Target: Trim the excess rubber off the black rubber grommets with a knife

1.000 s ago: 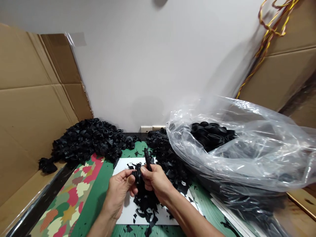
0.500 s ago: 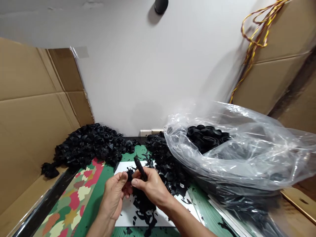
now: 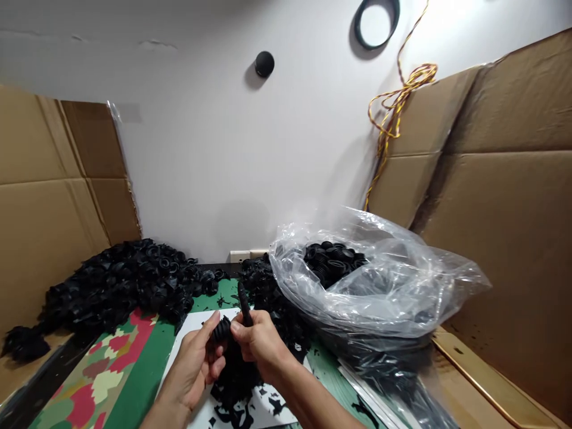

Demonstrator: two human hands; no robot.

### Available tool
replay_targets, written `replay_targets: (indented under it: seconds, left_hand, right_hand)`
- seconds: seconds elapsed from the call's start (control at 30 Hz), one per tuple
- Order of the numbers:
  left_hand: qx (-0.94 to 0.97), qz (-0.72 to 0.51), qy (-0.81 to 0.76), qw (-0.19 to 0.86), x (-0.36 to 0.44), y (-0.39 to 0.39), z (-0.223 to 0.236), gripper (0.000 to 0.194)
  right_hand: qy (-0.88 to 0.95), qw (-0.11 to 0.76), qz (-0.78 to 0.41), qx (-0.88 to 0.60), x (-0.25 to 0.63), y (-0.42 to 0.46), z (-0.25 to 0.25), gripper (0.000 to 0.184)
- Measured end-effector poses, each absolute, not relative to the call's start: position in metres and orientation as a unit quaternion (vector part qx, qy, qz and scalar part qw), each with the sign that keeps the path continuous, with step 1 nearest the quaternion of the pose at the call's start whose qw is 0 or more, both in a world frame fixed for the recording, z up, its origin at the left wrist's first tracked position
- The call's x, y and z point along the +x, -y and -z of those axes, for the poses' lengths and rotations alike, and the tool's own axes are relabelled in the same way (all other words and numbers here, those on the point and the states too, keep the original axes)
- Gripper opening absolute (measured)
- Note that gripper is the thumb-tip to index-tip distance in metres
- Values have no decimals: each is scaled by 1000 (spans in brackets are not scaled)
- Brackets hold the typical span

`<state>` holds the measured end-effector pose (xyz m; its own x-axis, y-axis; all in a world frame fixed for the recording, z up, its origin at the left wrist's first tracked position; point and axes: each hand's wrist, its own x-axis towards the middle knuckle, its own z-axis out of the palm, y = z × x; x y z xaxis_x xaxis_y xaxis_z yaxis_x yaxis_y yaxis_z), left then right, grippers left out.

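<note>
My left hand point(image 3: 191, 369) is closed around a small black ribbed rubber part point(image 3: 220, 329), thumb on top of it. My right hand point(image 3: 261, 347) grips a slim black tool point(image 3: 243, 305) that points up and away, its lower end meeting the rubber part. Both hands hover over a white sheet point(image 3: 186, 326) strewn with a heap of black rubber scraps point(image 3: 236, 375).
A large pile of black rubber parts point(image 3: 111, 286) lies at the left against cardboard walls point(image 3: 40, 214). A clear plastic bag point(image 3: 379, 292) holding more parts sits at the right. A camouflage-patterned mat point(image 3: 102, 381) covers the table. Yellow-red cable point(image 3: 393, 101) hangs on the wall.
The view has tilted up and swung right, so more wall and right cardboard show. Both hands sit lower in view, still holding the part and tool together.
</note>
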<state>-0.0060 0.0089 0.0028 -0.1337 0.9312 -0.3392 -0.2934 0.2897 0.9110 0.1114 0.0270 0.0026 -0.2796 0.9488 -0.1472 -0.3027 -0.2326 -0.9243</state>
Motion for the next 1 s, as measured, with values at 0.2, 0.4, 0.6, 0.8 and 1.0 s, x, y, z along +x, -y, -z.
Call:
replay_targets:
  seconds: [0.2, 0.4, 0.6, 0.8, 1.0]
  left_hand:
    - [474, -479, -574, 465, -7, -13, -5, 57]
    - [544, -477, -538, 434, 0, -23, -14, 56]
    - [515, -499, -588, 375, -35, -35, -28, 50]
    - [570, -463, -605, 308, -50, -30, -32, 35]
    - [712, -361, -563, 211, -13, -27, -23, 18]
  right_hand:
    - [527, 499, -546, -419, 129, -28, -16, 11]
    - [649, 477, -306, -507, 149, -26, -37, 14]
    - [579, 531, 53, -616, 219, -46, -81, 14]
    - [510, 442, 93, -732, 293, -78, -84, 22]
    - [536, 627, -83, -560, 243, -34, -55, 27]
